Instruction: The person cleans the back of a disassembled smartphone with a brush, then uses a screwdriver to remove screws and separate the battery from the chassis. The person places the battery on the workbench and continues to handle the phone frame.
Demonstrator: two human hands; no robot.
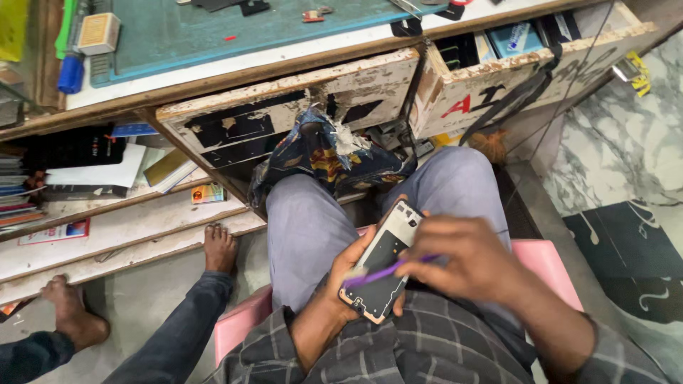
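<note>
With its back cover already off, the opened phone [382,263] rests over the lap, gripped in the left hand [341,274], while the right hand [462,259] pinches a purple pry tool [384,272] across its exposed interior.

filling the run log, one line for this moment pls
left hand: holds opened phone | right hand: purple tool on phone | seated, pink stool

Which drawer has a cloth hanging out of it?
The left drawer, the one straight ahead of the knees. A dark patterned cloth spills out below its chipped front. The right drawer has a black strap across it instead, and boxes inside.
</note>
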